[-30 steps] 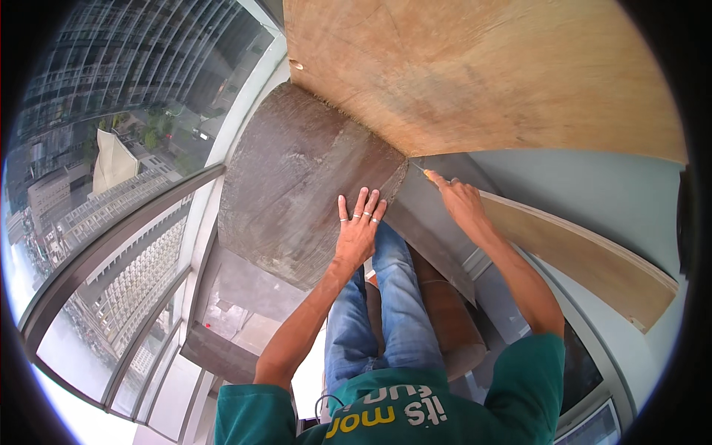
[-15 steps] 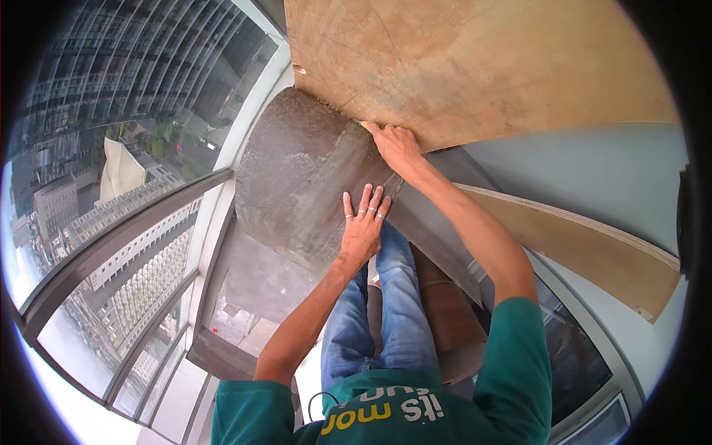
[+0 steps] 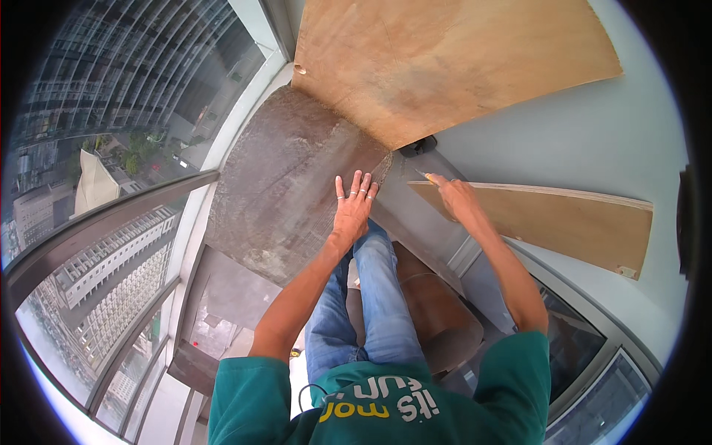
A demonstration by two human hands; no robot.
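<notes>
My left hand lies flat with fingers spread on a worn dark brown board, near its right edge. In my right hand is a utility knife with a bit of yellow handle and a thin blade showing. The knife points up and left, apart from the board and off to the right of its corner. A large light plywood sheet stands along the far edge of the board. My right fingers wrap round the knife and hide most of its handle.
A narrow plywood strip leans by the grey wall on the right. Windows with a metal rail run along the left, buildings far below. Under my legs is a brown rounded surface. A small black object sits by the plywood corner.
My right hand has drawn away from the seam between board and plywood, moving right and nearer with the knife. My left hand stays flat on the board. The view has shifted slightly.
</notes>
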